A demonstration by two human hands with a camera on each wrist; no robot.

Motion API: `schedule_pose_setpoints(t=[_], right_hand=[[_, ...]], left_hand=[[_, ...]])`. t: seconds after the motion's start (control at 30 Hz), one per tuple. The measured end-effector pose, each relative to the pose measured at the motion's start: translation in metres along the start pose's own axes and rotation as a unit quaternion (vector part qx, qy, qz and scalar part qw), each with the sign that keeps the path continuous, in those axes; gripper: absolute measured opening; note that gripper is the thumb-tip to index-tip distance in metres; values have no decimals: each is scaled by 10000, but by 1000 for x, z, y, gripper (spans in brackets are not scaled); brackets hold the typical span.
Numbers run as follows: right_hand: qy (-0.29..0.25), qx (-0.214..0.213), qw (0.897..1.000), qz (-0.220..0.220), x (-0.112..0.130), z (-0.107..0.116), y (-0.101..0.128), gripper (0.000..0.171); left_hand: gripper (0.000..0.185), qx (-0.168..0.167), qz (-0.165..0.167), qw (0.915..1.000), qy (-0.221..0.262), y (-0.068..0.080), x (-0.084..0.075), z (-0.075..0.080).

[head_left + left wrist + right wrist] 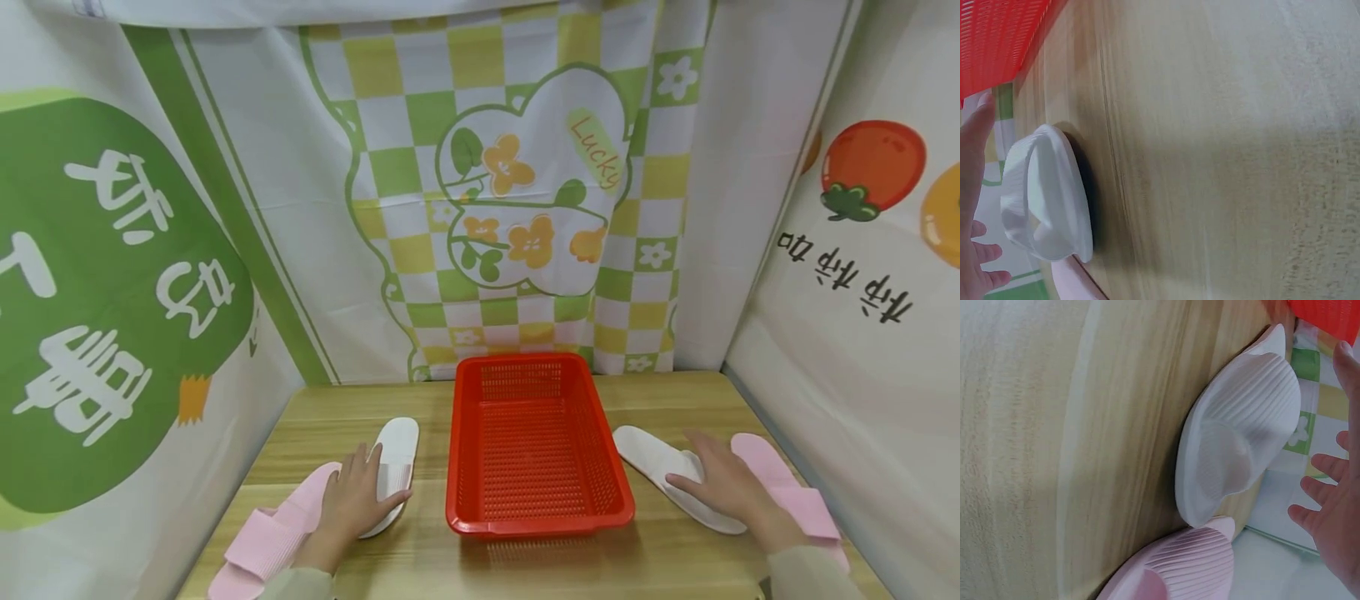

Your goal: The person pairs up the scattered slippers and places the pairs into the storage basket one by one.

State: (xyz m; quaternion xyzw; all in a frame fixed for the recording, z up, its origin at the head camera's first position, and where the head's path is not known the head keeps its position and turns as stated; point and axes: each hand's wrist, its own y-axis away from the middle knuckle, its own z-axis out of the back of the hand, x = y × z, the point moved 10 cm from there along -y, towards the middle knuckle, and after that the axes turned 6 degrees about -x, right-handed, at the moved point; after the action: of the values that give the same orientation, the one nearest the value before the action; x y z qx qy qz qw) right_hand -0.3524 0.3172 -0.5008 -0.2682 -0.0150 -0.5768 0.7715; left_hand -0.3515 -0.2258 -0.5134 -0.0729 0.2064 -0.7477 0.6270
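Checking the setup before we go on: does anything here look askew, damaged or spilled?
Nothing stands out. The red basket sits upright and empty mid-table. A white slipper and a pink slipper lie left of it; another white slipper and pink slipper lie right of it, all flat and undamaged.

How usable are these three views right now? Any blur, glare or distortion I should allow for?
Head view: sharp, evenly lit, edges bowed by the wide lens; soft shadow under the red basket. Left wrist view: rotated, table grain smeared, white slipper soft, dark shadow beside it, left hand cut by the frame. Right wrist view: rotated, slipper ribs fairly crisp, right hand blurred at the edge.
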Motion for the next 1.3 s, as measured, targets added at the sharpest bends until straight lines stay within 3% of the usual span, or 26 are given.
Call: schedule_pose_setpoints(t=[0.53, 0.93, 1.3], right_hand=[[171, -133, 9997, 90, -16, -18, 14, 86], [171, -317, 9990, 271, -21, -26, 22, 86], [186, -138, 9994, 252, -16, -28, 24, 88]], left_hand=[[98, -181, 93, 9997, 162, 11, 5, -11], [100, -678, -371, 9970, 84, 14, 1, -20], [102, -515, -5, 9987, -6, 16, 6, -30]])
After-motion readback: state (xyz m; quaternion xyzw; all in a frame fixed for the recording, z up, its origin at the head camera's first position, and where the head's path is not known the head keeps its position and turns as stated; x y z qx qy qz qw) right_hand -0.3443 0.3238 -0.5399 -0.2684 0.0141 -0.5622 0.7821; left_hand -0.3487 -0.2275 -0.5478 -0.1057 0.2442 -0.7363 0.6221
